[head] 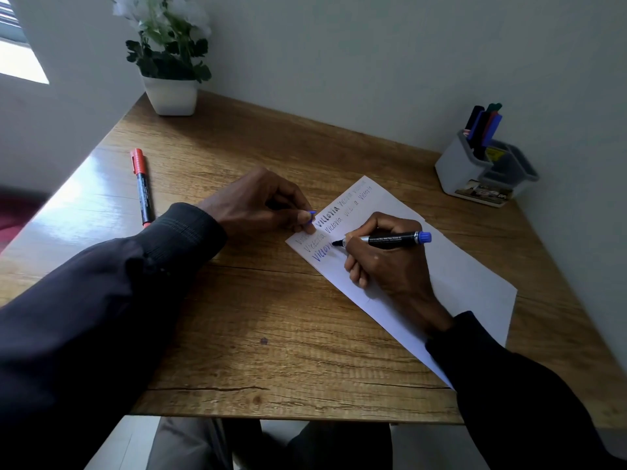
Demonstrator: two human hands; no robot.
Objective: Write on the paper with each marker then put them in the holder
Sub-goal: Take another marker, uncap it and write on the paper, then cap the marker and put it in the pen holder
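On the left part of the wooden table (258, 334) lies a red-capped marker (141, 187), alone, with its cap pointing away from the person, well apart from both hands. Behind it, in the far left corner, stands a white pot with a plant (171, 79).

Near the middle, the left hand (261, 205) rests on the table at the left edge of the paper (458, 283). Its fingers are curled closed around a small blue cap (311, 220), which shows only a little between the fingertips.

The white sheet lies at an angle, and several lines of handwriting are on its upper part, the lowest line in blue.

The right hand (386, 262) rests on the paper and grips a black marker with a blue end (390, 239). The dark tip touches the sheet just beside the blue word.

At the far right, against the wall, stands a grey holder (464, 167) with several markers (483, 127) upright in its rear compartment.
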